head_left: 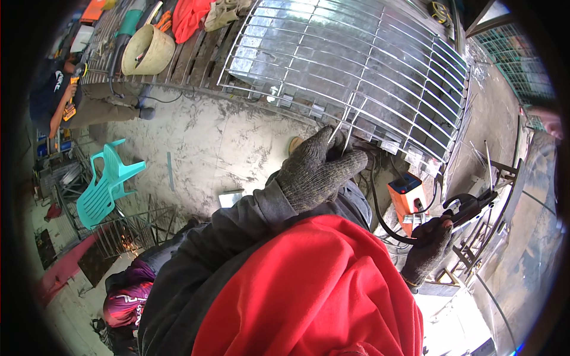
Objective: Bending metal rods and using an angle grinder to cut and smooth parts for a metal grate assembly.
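Observation:
My left hand (320, 169), in a dark grey knitted glove, is closed round two thin metal rods (351, 121). They stick up from its fingers at the near edge of a wire grille (368, 44), and I cannot tell whether they touch it. The grille, of bright rods crossing each other, lies over a metal-topped bench. Off to the right, my right hand (428, 249), in a like glove, grips a black welding electrode holder (466, 209) with a thick black cable. Its jaws point up and away to the right. A red cloth garment (314, 285) covers my front.
An orange and white machine (408, 193) stands on the floor between my hands, cables around it. A turquoise plastic chair (110, 178) stands left. One person (65, 101) holds a yellow power tool far left; another (127, 302) crouches near sparks. A cream bucket (148, 50) sits on slats.

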`<state>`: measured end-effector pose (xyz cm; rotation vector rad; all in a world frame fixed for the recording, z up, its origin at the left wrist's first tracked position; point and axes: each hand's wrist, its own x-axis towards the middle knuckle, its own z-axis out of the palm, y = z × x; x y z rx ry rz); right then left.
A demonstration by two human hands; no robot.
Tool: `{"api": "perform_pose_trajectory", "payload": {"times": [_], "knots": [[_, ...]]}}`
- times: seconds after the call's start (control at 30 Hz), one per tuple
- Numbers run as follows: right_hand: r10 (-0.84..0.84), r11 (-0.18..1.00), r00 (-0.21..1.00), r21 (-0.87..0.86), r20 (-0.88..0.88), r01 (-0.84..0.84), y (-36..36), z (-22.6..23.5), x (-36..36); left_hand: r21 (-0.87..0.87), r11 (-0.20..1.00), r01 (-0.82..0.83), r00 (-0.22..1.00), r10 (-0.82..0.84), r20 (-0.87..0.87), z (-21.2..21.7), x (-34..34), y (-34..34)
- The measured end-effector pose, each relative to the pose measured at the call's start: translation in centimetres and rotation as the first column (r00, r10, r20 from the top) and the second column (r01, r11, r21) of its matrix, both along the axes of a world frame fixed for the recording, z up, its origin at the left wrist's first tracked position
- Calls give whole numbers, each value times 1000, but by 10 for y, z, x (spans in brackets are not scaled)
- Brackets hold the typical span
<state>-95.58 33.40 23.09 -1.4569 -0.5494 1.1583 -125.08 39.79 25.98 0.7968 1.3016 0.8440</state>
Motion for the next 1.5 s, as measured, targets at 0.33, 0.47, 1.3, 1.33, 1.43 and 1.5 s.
{"api": "perform_pose_trajectory", "payload": {"times": [0.33,0.47,1.3,1.33,1.43,1.5], "knots": [[-26,1000,999,-4,-29,26,-2,-1,4,-14,1000,-24,1000,24,7,-5,2,-2],[-35,999,999,-9,11,35,0,1,-2,16,999,-37,999,37,13,-13,1,-4],[-80,996,997,-33,17,81,1,0,-3,3,1000,-6,982,6,191,-8,-3,-5],[-64,997,998,-30,26,65,1,1,-4,3,1000,-8,982,7,191,-10,-3,-5],[-50,998,998,-25,35,51,0,1,-3,24,1000,9,993,-12,118,-12,-3,-6],[-52,998,998,-23,36,52,0,1,-4,-2,1000,10,989,-10,148,-8,-3,-5]]}}
